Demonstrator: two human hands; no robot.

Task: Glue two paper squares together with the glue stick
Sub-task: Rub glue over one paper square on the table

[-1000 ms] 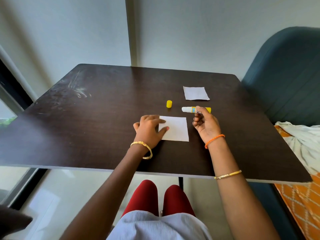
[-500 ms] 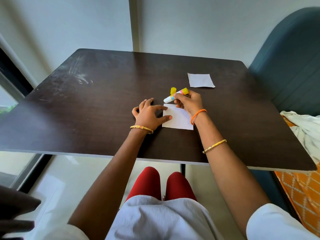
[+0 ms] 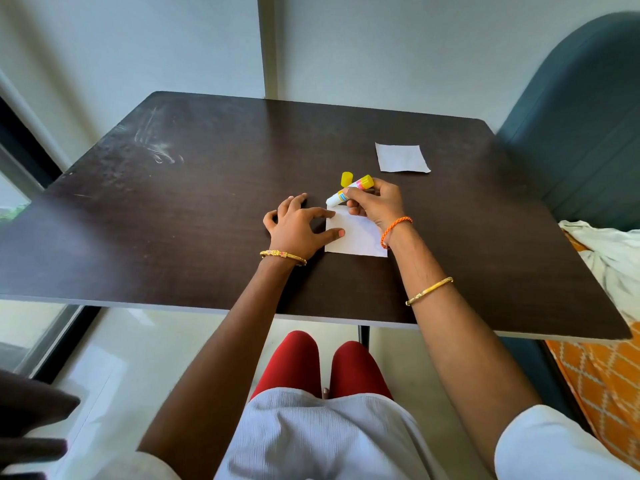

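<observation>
The left hand (image 3: 300, 227) lies spread and flat on the dark table (image 3: 194, 209), gripping nothing, its thumb and index fingertip pressing down the left edge of the near paper square (image 3: 356, 237). Just to the right of that hand, the right hand (image 3: 377, 202) is closed around the glue stick (image 3: 349, 195), fingers wrapped over the middle of the barrel. The stick is tilted, its white uncapped end pointing down and left from the grip, at the far left corner of the near paper square; whether it touches the paper cannot be told. Its yellow base sticks out above the knuckles. The yellow cap (image 3: 346, 178) stands on the table just beyond the grip, beside the stick. Farther beyond and to the right of the grip, well apart, the second paper square (image 3: 401, 158) lies flat.
</observation>
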